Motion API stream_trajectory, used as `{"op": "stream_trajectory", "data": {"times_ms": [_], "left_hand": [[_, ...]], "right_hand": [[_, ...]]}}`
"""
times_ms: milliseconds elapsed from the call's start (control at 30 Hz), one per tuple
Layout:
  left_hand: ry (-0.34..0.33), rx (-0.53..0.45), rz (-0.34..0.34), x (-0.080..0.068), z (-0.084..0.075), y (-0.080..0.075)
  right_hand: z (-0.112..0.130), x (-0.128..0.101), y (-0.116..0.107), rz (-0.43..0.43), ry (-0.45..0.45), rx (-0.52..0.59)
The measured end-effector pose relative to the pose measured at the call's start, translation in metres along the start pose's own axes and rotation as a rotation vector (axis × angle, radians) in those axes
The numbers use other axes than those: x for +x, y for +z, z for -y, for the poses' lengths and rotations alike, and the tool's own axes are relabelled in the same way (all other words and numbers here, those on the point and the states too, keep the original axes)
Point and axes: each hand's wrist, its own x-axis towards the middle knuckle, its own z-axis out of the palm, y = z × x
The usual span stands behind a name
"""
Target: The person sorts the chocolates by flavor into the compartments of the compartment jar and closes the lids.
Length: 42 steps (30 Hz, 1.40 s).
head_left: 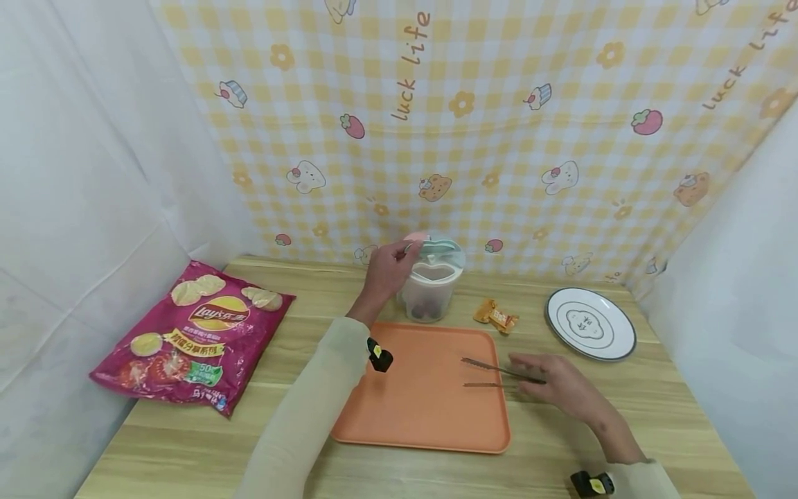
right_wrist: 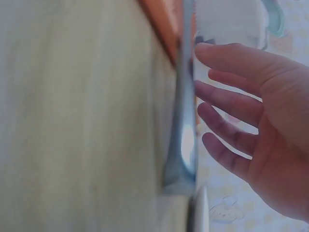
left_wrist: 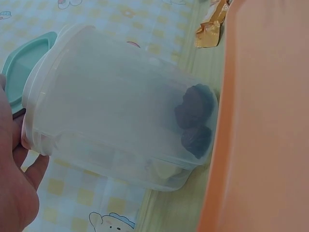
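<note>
My left hand (head_left: 389,270) is at the top of a clear plastic container (head_left: 429,294), its fingers and thumb pinching the raised mint-green flap (left_wrist: 30,65) of the lid. Two dark, wrinkled pieces (left_wrist: 194,108) lie at the container's bottom, seen through its cloudy wall, and a pale piece (left_wrist: 166,169) shows in the lower side section. The right hand (head_left: 561,384) hovers by metal tongs (head_left: 499,371) with fingers spread and slightly bent. In the right wrist view the tongs' handle (right_wrist: 182,140) lies beside the fingertips, not wrapped by them; contact is unclear.
An orange tray (head_left: 430,409) lies in front of the container, under the tong tips. Behind it sits an orange-wrapped snack (head_left: 497,317). A white plate (head_left: 591,324) stands at the right, and a purple chip bag (head_left: 206,333) lies at the left.
</note>
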Motion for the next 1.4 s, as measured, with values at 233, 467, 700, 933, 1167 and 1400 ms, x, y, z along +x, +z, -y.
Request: {"op": "stream_trajectory", "data": {"times_ms": [233, 467, 700, 933, 1167, 1400], "left_hand": [[0.000, -0.032, -0.012, -0.003, -0.001, -0.002], [-0.011, -0.040, 0.004, -0.003, -0.002, -0.002], [-0.016, -0.050, 0.007, -0.003, -0.001, -0.003], [-0.031, -0.037, 0.020, -0.004, -0.002, 0.000], [0.016, -0.027, 0.014, -0.005, 0.000, 0.001], [0.056, -0.034, 0.003, -0.004, 0.002, -0.002]], "right_hand": [[0.032, 0.033, -0.010, -0.135, -0.065, -0.074], [0.068, 0.088, -0.024, -0.329, -0.023, 0.038], [0.075, 0.148, -0.035, -0.375, 0.051, 0.264], [0.068, 0.185, -0.034, -0.313, 0.074, 0.401], [0.071, 0.191, -0.031, -0.323, 0.162, 0.368], [0.068, 0.191, -0.032, -0.293, 0.161, 0.380]]}}
